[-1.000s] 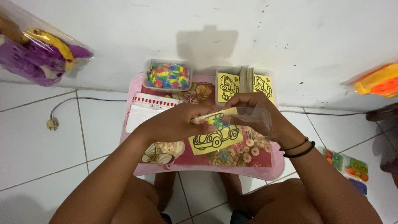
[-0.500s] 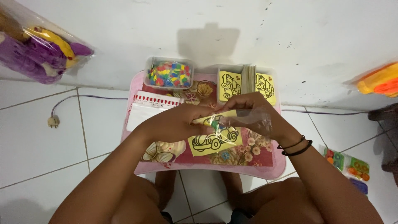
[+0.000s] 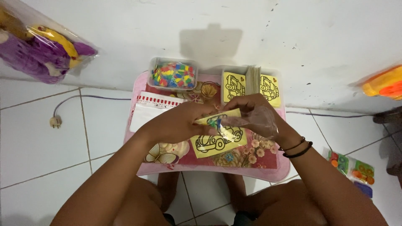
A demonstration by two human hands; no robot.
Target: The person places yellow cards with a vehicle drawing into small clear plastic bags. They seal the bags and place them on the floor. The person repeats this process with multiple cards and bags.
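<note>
Over a small pink table (image 3: 209,169) with a flowered top, both my hands meet on a yellow card (image 3: 213,140) printed with a black outline car. My left hand (image 3: 176,123) pinches the card's upper left edge. My right hand (image 3: 255,111) holds a clear plastic sleeve (image 3: 257,121) against the card's upper right part, with small coloured pieces showing near the fingertips. Whether the card is inside the sleeve's mouth I cannot tell.
At the table's back stand a clear tub of several coloured pieces (image 3: 173,74) and a tray of more yellow cards (image 3: 251,83). A stack of white bags with a red-striped edge (image 3: 153,109) lies left. A bagged purple toy (image 3: 39,48), a plug and cable (image 3: 55,121), and a blister pack (image 3: 351,167) lie on the tiled floor.
The card has tilted and slid slightly down and right between my hands. The plastic sleeve has shifted further over the card's top edge.
</note>
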